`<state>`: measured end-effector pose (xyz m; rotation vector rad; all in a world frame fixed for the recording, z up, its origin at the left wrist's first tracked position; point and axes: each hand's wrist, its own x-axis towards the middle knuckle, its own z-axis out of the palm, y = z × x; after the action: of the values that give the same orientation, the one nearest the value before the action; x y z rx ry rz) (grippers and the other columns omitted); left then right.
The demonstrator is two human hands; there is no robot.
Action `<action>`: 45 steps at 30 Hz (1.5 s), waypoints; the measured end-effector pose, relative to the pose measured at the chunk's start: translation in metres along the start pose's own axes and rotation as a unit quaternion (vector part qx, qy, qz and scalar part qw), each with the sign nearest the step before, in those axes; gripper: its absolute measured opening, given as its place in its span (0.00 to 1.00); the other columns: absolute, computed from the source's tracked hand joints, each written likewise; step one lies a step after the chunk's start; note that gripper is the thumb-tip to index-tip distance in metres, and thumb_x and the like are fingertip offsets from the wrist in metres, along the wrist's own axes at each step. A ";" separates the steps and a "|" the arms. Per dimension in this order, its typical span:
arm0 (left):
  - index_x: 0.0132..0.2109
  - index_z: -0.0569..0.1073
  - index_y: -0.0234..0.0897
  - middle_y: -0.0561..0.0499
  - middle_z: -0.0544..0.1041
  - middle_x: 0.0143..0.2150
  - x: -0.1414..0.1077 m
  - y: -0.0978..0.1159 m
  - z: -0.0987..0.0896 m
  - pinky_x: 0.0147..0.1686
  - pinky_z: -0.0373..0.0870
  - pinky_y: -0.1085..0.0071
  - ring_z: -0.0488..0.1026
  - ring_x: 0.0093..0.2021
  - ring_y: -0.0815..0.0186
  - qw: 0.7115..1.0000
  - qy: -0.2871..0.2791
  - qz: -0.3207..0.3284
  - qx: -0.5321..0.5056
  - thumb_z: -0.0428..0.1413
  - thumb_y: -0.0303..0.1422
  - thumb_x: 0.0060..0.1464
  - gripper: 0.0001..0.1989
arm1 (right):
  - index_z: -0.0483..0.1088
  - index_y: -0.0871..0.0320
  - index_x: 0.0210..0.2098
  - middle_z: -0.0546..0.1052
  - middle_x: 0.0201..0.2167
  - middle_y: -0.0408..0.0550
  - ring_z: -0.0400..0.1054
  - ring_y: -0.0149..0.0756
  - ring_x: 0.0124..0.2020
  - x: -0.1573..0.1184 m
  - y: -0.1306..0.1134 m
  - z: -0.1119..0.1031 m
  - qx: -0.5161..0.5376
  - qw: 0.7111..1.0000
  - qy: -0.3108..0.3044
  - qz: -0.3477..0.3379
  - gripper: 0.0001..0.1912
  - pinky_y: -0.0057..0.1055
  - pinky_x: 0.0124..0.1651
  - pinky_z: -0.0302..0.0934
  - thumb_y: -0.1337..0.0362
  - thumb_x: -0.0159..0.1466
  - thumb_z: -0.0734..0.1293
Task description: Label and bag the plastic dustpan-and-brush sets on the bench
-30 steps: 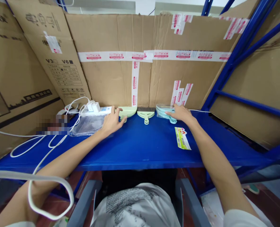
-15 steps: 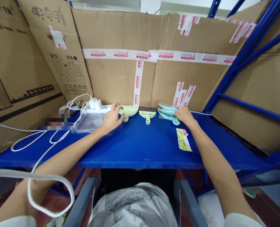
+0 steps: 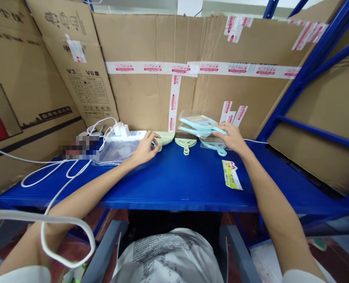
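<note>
Our right grip [image 3: 232, 136] pinches a flat, light-blue, clear-wrapped plastic tool [image 3: 200, 126] by one end, likely for lifting. We can't tell if our left grip [image 3: 146, 149] holds the pale-green dustpan [image 3: 167, 137] beside it.

We face taped cardboard panels [image 3: 141, 102] behind a blue worktop [image 3: 168, 181], with blue metal posts [image 3: 301, 80] on the right, grey chair arms [image 3: 105, 249] and reddish floor [image 3: 336, 257] below.

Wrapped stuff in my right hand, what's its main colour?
Light blue; the wrapped stuff in the right hand shows best in the head view.
</note>
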<state>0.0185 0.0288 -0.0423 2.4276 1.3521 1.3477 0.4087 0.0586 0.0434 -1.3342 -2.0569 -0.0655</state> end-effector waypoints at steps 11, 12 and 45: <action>0.65 0.71 0.40 0.39 0.77 0.64 -0.002 0.012 -0.006 0.64 0.72 0.51 0.74 0.65 0.50 0.982 0.052 0.176 -0.035 0.61 0.35 0.63 0.25 | 0.86 0.49 0.51 0.73 0.38 0.47 0.68 0.40 0.40 -0.013 -0.033 0.015 0.337 0.927 -0.136 -0.093 0.26 0.36 0.45 0.64 0.43 0.59 0.78; 0.62 0.73 0.39 0.40 0.79 0.61 -0.002 0.012 -0.006 0.62 0.73 0.52 0.77 0.62 0.51 0.979 0.067 0.190 -0.041 0.61 0.35 0.63 0.22 | 0.86 0.49 0.51 0.72 0.38 0.47 0.67 0.40 0.39 -0.012 -0.032 0.016 0.347 0.924 -0.134 -0.088 0.26 0.35 0.43 0.63 0.43 0.59 0.79; 0.59 0.75 0.37 0.36 0.79 0.57 -0.013 0.004 0.006 0.58 0.76 0.49 0.77 0.57 0.48 0.967 0.097 0.229 0.062 0.58 0.31 0.61 0.19 | 0.84 0.44 0.54 0.73 0.39 0.45 0.67 0.39 0.38 -0.007 -0.010 0.028 0.408 0.900 -0.108 -0.111 0.22 0.34 0.41 0.58 0.50 0.61 0.79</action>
<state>0.0218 0.0191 -0.0529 2.8850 0.9599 1.6790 0.3880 0.0592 0.0206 -0.5963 -2.0351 0.7933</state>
